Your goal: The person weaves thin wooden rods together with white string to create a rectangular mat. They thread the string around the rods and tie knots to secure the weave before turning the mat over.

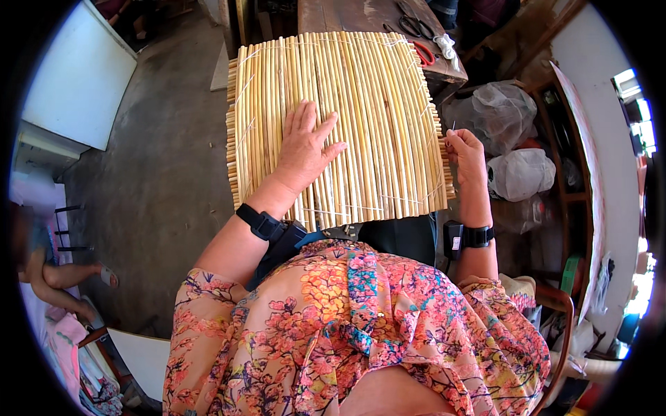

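A squarish panel of pale straw-coloured stalks [374, 125], laid side by side, rests over my lap and reaches to the table edge. White thread stitches run along its borders, and a second layer of stalks pokes out at both sides. My left hand [302, 149] lies flat on top, left of the middle, with fingers outstretched. At the right edge, my right hand [468, 152] pinches a thin, dark needle [454, 126] that points upward. Whether thread runs from it is too fine to make out.
Beyond the panel, a dark wooden table [340, 14] carries black-handled scissors [416, 26], red-handled scissors [424, 54] and a white thread bundle [446, 47]. Plastic bags [524, 173] sit by a wooden shelf [572, 152] on the right. Another person's legs [66, 276] show at left.
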Demonstrator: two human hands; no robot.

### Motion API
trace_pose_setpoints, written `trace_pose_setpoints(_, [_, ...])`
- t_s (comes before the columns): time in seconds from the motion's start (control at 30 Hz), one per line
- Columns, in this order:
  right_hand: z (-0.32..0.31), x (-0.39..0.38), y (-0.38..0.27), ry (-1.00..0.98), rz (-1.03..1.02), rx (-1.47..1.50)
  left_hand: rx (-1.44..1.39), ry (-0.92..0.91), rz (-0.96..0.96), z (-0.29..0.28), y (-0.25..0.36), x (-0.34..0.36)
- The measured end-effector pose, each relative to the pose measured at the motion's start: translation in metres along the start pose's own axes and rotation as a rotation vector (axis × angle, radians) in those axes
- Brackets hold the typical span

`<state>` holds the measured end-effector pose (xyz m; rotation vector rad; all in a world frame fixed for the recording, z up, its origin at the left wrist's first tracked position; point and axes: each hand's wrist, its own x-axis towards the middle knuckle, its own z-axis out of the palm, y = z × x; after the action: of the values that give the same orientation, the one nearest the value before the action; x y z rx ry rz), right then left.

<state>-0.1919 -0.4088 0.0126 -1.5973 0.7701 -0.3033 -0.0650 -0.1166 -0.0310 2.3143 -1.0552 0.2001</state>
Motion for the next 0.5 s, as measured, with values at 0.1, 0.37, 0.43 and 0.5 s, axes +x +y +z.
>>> trace_pose_setpoints(0.1, [-0.001, 0.006, 0.008, 0.003, 0.005, 0.049, 0.029, 0.005, 0.025, -0.003, -0.003, 0.013])
trace_pose_setpoints(0.37, [-0.041, 0.002, 0.005, 0.248, -0.127, -0.081, 0.067, 0.011, 0.035, -0.003, -0.009, 0.024])
trace_pose_setpoints(0.43, [-0.059, -0.003, -0.008, 0.349, -0.240, 0.020, 0.102, 0.005, 0.040, -0.003, -0.010, 0.024])
trace_pose_setpoints(0.5, [-0.085, -0.004, -0.020, 0.451, -0.347, 0.055, 0.102, 0.006, 0.045, -0.002, -0.009, 0.025])
